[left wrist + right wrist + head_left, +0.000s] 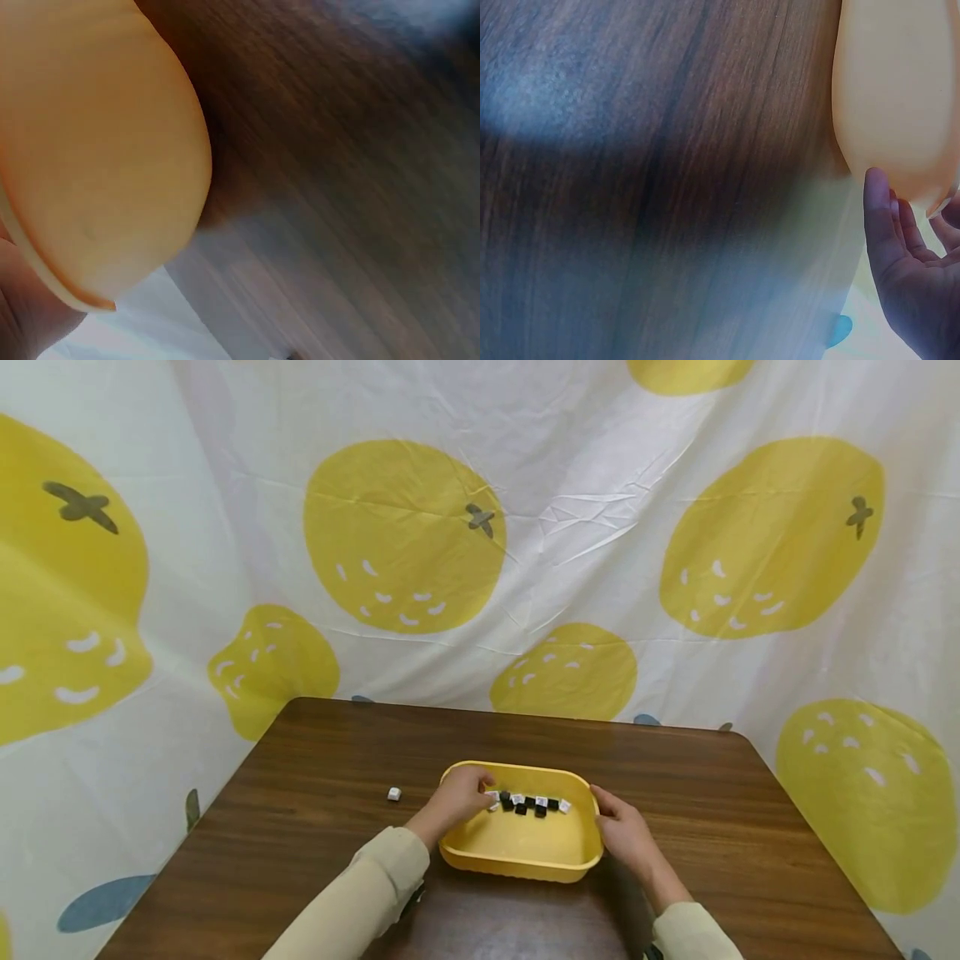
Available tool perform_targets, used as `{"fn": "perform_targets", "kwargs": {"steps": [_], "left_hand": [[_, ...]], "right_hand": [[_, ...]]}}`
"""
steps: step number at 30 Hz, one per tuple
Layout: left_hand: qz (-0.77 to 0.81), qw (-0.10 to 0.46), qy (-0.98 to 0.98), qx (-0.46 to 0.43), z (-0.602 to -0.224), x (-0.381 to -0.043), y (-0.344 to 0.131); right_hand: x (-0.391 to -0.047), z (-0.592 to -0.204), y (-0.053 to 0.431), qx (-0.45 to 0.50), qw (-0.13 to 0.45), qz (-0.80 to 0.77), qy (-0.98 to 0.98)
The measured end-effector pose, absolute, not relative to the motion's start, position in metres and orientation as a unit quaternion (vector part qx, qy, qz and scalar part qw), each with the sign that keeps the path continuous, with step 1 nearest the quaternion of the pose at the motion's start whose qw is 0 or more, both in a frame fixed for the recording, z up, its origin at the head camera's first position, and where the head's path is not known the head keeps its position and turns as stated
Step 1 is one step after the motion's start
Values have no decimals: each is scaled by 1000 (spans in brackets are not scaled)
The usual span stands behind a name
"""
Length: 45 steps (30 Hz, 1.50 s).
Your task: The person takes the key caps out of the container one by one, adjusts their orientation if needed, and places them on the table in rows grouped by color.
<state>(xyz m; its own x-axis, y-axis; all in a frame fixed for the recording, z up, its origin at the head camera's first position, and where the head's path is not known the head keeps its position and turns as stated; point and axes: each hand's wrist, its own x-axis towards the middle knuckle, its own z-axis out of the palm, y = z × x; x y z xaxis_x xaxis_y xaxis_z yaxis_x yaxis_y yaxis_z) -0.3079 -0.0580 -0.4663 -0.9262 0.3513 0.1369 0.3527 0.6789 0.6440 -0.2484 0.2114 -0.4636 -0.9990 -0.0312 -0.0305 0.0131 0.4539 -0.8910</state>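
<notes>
A yellow plastic basin (517, 860) with a rounded rim sits on the table in the head view. Along its far side lies a row of small black keycaps (521, 809) and white keycaps (565, 807), some with dark print. My left hand (459, 793) reaches over the basin's left rim, fingertips bent right beside the leftmost white keycaps; I cannot tell if it pinches one. At the right end my right hand (624, 831) grips the rim, and in the right wrist view the fingers (883, 217) lie against the basin's outer wall (892, 90).
One loose white keycap (394, 794) lies on the dark wooden table (322, 860), left of the basin. Behind the table's far edge hangs a white cloth (570, 527) printed with yellow lemons.
</notes>
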Motion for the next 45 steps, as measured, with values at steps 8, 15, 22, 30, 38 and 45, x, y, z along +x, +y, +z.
{"fn": "perform_targets", "kwargs": {"steps": [8,15,22,30,38,45], "left_hand": [[-251,-17,-952,-172,-472,-312,-44],[-213,8,-956,-202,-478,-309,-41],[-230,-15,-948,-220,-478,-308,-44],[-236,-13,-949,-211,-484,-314,-45],[-211,4,-952,-221,-487,-316,-44],[-246,-27,-947,-204,-486,-314,-44]], "right_hand": [[-248,-465,213,-3,25,-525,851],[-249,-465,213,-7,15,-529,849],[-249,-464,212,3,19,-534,845],[-248,-464,212,-3,17,-529,848],[-249,-465,212,-1,12,-521,854],[-250,-466,212,0,13,-527,850]]}}
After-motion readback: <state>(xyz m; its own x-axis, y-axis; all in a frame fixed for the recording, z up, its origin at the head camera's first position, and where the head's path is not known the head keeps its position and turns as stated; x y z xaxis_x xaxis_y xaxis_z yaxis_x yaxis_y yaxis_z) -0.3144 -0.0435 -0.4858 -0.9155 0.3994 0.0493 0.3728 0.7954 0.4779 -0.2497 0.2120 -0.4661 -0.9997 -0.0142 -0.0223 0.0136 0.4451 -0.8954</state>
